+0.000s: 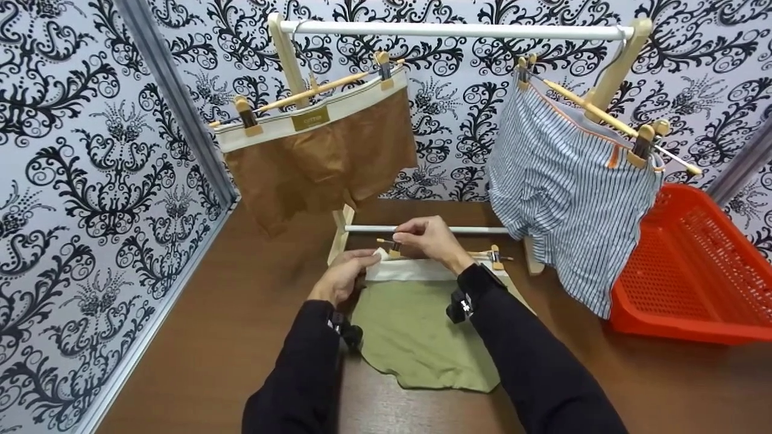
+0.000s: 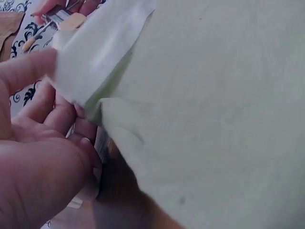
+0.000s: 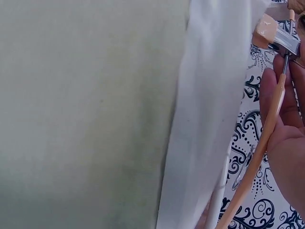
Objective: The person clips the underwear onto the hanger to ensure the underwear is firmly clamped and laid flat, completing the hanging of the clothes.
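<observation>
Green underpants (image 1: 428, 331) with a wide white waistband lie on the table in front of the person. At the band's left corner, the left hand (image 1: 344, 274) pinches the fabric; the left wrist view shows the waistband (image 2: 102, 50) beside its fingers. The right hand (image 1: 433, 241) pinches a hanger clip (image 1: 395, 248) just above that corner. In the right wrist view, the wooden hanger bar (image 3: 259, 152) runs along the right palm, and the clip's pale pad (image 3: 265, 32) meets the band's edge. A second clip (image 1: 496, 257) sits at the band's right end.
Brown underpants (image 1: 325, 157) and striped shorts (image 1: 573, 187) hang by clips from a rack with a white rail (image 1: 458, 28). An orange-red plastic basket (image 1: 693, 328) stands at the right. Patterned walls (image 1: 108, 181) enclose the table's back and left.
</observation>
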Tool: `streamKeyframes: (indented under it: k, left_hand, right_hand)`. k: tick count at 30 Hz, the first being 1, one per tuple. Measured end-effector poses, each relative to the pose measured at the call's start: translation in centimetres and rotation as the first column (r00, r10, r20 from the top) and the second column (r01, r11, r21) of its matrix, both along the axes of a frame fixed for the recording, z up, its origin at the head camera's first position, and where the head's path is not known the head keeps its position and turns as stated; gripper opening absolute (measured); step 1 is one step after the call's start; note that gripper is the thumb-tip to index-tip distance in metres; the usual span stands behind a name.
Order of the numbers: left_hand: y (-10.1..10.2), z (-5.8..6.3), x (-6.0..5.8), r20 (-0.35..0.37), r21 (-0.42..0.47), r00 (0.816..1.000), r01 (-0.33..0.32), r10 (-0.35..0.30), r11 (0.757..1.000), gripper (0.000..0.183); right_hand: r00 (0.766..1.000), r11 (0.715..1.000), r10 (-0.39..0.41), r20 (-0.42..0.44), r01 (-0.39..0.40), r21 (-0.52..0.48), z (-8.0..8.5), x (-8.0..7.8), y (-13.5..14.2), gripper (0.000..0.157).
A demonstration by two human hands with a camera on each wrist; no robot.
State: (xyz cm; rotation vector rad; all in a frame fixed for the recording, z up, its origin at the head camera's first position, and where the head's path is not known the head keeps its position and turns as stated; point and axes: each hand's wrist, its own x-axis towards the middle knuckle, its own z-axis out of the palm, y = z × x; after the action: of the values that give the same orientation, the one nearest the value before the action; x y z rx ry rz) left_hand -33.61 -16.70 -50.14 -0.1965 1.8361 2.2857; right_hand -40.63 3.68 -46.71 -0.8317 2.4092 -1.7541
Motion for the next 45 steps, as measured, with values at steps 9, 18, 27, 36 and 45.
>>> streamKeyframes:
  k: [9,18,27,36,45]
  left_hand:
    - [0.4,-0.1,0.1,-0.040,-0.027,0.998,-0.042,0.040,0.999,0.009]
    - [0.2,-0.5,0.2,-0.082,-0.028,0.996,-0.022,0.020,0.999,0.013]
    - [0.1,-0.6,0.1,-0.093,0.029,0.993,-0.064,0.066,0.998,0.003]
    - [0.3,-0.3,0.1,-0.114,-0.046,0.986,-0.125,0.119,0.991,0.022]
    - [0.3,-0.2,0.3,-0.086,-0.078,0.993,-0.086,0.079,0.993,0.023]
  right_hand:
    - [0.999,0.999,0.030,0.030,-0.029,-0.022,0.3,0.1,0.0,0.016]
    - [0.999,0.999,0.031,-0.030,-0.031,0.008,0.0,0.2,-0.4,0.021]
    - [0.995,0.995,0.097,-0.023,-0.096,0.015,-0.7,0.7,-1.6,0.017]
    - [0.989,0.986,0.145,0.034,-0.147,0.082,-1.0,1.2,-1.7,0.030]
    - [0.991,0.974,0.131,-0.015,-0.126,0.189,-1.4,1.3,-1.6,0.042]
